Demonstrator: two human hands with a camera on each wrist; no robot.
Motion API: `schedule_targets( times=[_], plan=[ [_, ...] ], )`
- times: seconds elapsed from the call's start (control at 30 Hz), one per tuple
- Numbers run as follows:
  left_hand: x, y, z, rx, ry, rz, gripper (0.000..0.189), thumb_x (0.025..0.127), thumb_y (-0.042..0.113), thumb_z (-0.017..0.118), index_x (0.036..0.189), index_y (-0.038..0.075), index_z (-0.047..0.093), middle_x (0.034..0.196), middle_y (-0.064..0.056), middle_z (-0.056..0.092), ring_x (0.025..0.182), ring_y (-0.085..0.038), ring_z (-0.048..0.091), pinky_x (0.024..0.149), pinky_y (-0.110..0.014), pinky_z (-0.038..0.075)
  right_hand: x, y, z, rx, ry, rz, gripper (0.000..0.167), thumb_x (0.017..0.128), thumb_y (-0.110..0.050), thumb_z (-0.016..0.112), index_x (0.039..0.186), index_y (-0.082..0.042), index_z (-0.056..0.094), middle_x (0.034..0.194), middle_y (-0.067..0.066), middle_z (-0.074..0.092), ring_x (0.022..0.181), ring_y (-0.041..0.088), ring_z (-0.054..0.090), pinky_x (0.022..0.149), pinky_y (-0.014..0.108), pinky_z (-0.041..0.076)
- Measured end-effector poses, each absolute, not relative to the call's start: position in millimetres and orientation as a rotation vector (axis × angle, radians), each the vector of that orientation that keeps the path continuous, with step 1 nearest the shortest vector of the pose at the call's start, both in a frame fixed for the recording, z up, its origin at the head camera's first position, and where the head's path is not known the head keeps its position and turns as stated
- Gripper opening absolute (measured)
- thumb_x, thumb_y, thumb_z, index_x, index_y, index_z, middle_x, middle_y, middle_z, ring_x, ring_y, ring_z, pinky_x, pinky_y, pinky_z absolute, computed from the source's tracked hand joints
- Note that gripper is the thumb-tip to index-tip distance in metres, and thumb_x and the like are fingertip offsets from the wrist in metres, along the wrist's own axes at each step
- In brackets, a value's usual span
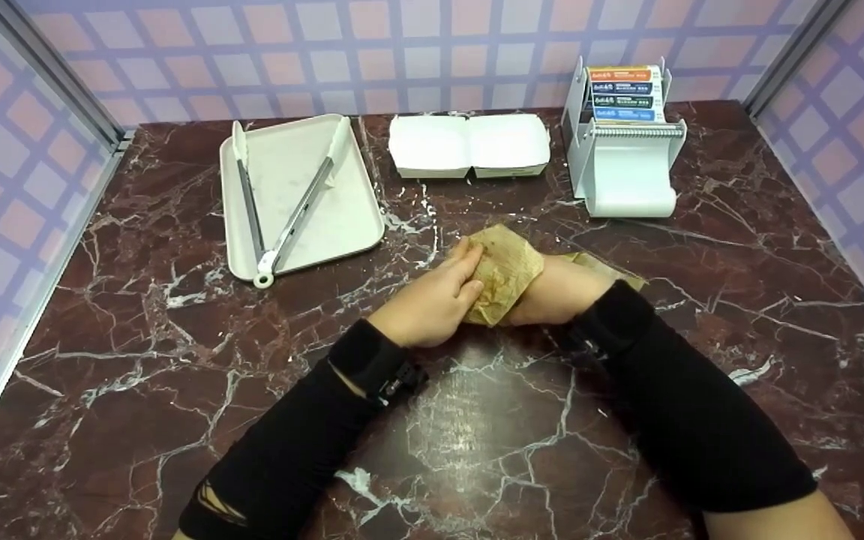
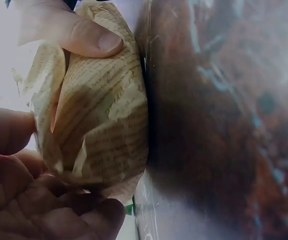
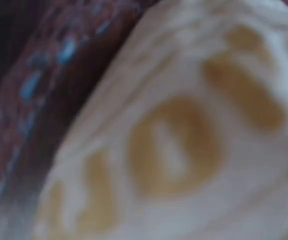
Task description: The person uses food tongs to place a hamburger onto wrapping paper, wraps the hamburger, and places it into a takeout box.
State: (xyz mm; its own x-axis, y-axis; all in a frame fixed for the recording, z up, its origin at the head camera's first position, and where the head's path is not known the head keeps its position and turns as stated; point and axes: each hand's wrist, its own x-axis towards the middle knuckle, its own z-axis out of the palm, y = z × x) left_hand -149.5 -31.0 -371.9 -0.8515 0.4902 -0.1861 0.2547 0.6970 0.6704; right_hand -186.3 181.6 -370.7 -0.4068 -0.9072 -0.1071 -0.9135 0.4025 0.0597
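A bundle of tan wrapping paper (image 1: 503, 270), printed with brown lettering, lies low over the marbled table between both hands. At its left side my left hand (image 1: 428, 304) holds the paper, fingers bent against it. My right hand (image 1: 563, 291) grips the bundle from the right, partly covered by a paper corner. Another paper flap (image 1: 601, 266) sticks out behind that hand. In the left wrist view, a thumb presses on the creased paper (image 2: 104, 110) while curled fingers (image 2: 91, 220) touch its lower edge. Blurred printed paper (image 3: 183, 150) fills most of the right wrist view. Whatever is inside is hidden.
A beige tray (image 1: 282, 165) stands at the back left, with spread metal tongs (image 1: 268, 259) lying across it. Behind the hands is an opened white clamshell box (image 1: 432, 146). A white dispenser (image 1: 631, 180) holding several coloured boxes stands at the back right. Patterned walls enclose the table.
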Motion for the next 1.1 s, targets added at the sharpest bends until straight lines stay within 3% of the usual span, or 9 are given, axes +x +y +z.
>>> schedule_targets(
  times=[0.1, 0.23, 0.3, 0.4, 0.77, 0.87, 1.1],
  plan=[
    [-149, -31, -373, 0.587, 2.578, 0.89, 0.064, 0.114, 0.035, 0.037, 0.169, 0.013, 0.011, 0.178, -0.01, -0.002, 0.166, -0.025, 0.004, 0.135, -0.044, 0.009, -188, 178, -373, -1.693, 2.6, 0.136, 0.056, 0.098, -0.024, 0.071, 0.147, 0.0, 0.056, 0.151, 0.022, 0.058, 0.139, 0.037, 0.057, 0.122, 0.048, 0.044],
    [-149, -30, -374, 0.597, 2.596, 0.855, 0.066, 0.114, 0.036, 0.037, 0.169, 0.012, 0.01, 0.178, -0.01, -0.003, 0.166, -0.025, 0.002, 0.135, -0.044, 0.009, -188, 177, -374, -1.157, 2.676, -0.423, 0.081, 0.091, -0.045, 0.079, 0.158, -0.011, 0.047, 0.154, 0.011, 0.059, 0.135, 0.033, 0.061, 0.118, 0.052, 0.048],
    [-149, -29, -375, 0.602, 2.602, 0.839, 0.066, 0.114, 0.036, 0.037, 0.169, 0.012, 0.009, 0.178, -0.01, -0.004, 0.166, -0.026, 0.002, 0.135, -0.045, 0.008, -187, 176, -375, -1.079, 2.72, -0.397, 0.082, 0.089, -0.052, 0.078, 0.157, -0.015, 0.049, 0.149, 0.009, 0.063, 0.129, 0.033, 0.065, 0.113, 0.055, 0.051],
    [-149, -29, -375, 0.613, 2.615, 0.804, 0.067, 0.114, 0.037, 0.037, 0.169, 0.013, 0.007, 0.178, -0.012, -0.005, 0.166, -0.029, 0.0, 0.135, -0.046, 0.007, -186, 174, -376, -1.058, 2.746, -0.332, 0.081, 0.09, -0.058, 0.076, 0.155, -0.017, 0.052, 0.145, 0.009, 0.066, 0.125, 0.035, 0.067, 0.11, 0.056, 0.053],
    [-147, -29, -375, 0.64, 2.653, 0.675, 0.069, 0.113, 0.042, 0.037, 0.17, 0.015, 0.008, 0.177, -0.016, -0.005, 0.164, -0.04, -0.002, 0.134, -0.052, 0.005, -185, 182, -372, -1.076, 2.692, -0.292, 0.088, 0.087, -0.054, 0.08, 0.158, -0.014, 0.048, 0.153, 0.009, 0.06, 0.137, 0.033, 0.06, 0.124, 0.059, 0.036],
    [-147, -28, -375, 0.667, 2.666, 0.643, 0.071, 0.113, 0.043, 0.038, 0.17, 0.014, 0.009, 0.177, -0.019, -0.003, 0.163, -0.043, -0.002, 0.134, -0.053, 0.005, -185, 182, -373, -1.118, 2.688, -0.271, 0.085, 0.09, -0.057, 0.076, 0.157, -0.013, 0.049, 0.151, 0.011, 0.062, 0.136, 0.033, 0.062, 0.123, 0.059, 0.038],
    [-146, -28, -375, 0.663, 2.676, 0.591, 0.077, 0.11, 0.049, 0.043, 0.17, 0.019, 0.004, 0.178, -0.015, -0.004, 0.162, -0.047, -0.006, 0.132, -0.059, 0.006, -187, 180, -371, -1.101, 2.647, -0.301, 0.089, 0.09, -0.062, 0.073, 0.16, -0.014, 0.045, 0.157, 0.011, 0.056, 0.141, 0.033, 0.058, 0.126, 0.059, 0.034]
  ],
)
